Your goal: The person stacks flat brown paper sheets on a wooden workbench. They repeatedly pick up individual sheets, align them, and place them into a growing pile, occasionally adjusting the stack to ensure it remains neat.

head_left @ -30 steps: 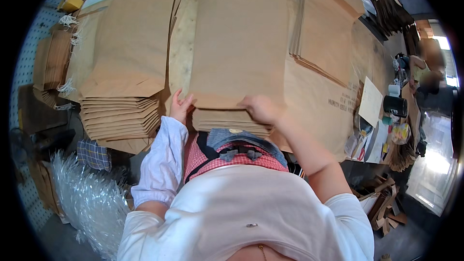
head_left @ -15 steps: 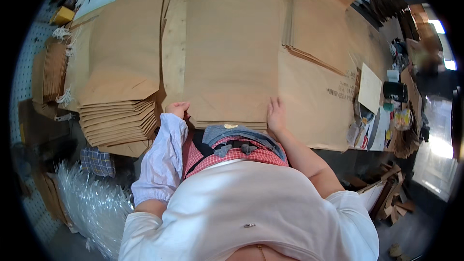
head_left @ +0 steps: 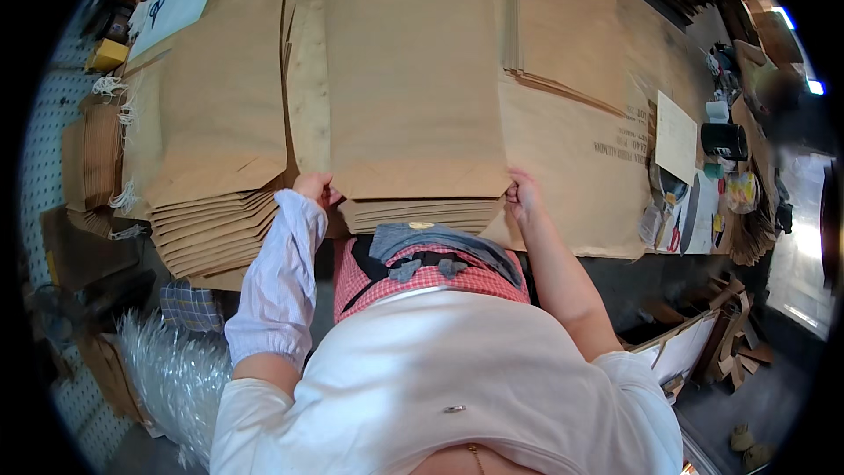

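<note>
Right hand [head_left: 524,195] fingers curled in since earlier frame, now pinching top paper sheet [head_left: 418,88] at near right corner.
Left hand [head_left: 316,187] pinching near left corner. Top sheet on centre paper stack [head_left: 422,214]; fanned pile [head_left: 215,224] left of stack, white card [head_left: 677,136] and black cup [head_left: 723,140] right of it.

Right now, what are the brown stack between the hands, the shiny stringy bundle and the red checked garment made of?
Brown stack: probably paper, matte, since the layers are thin, tan and crisply creased. Shiny bundle: likely clear plastic strips, glossy, because they glint and look see-through. Red checked garment: looks like dull cloth, bending softly; I can't tell which fibre.
</note>
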Available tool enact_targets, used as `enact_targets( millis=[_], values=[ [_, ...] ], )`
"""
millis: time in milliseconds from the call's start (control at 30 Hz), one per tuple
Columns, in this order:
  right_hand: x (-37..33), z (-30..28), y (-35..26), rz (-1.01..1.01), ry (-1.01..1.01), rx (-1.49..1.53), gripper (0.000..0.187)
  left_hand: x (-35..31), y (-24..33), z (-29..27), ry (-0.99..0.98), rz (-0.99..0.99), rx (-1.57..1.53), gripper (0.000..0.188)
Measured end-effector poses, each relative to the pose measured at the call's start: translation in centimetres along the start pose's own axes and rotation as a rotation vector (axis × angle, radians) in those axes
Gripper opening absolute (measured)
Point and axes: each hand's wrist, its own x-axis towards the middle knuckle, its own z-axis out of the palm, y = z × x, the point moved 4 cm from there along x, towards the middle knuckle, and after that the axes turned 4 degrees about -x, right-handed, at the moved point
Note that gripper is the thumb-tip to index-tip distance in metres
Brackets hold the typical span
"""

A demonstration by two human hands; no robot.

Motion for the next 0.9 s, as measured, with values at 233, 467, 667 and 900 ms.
enact_targets(
  millis=[233,467,667,900],
  values=[
    [-8.6,11.5,-2.4,-0.980,-0.523,-1.535,0.045,1.8,7.9,4.5,0.083,-0.071,0.060,0.013],
    [-1.3,12.9,-1.5,-0.597,-0.733,-1.647,0.055,-1.2,7.5,5.9,0.065,0.247,0.047,0.021],
    [0.2,16.4,-8.5,-0.242,-0.813,-1.594,0.034,-0.1,3.2,0.5,0.175,0.352,0.356,0.029],
    [-0.8,14.1,-1.9,-0.725,-0.502,-1.836,0.041,-0.2,-0.5,1.6,0.059,0.071,0.171,0.025]
  ],
)
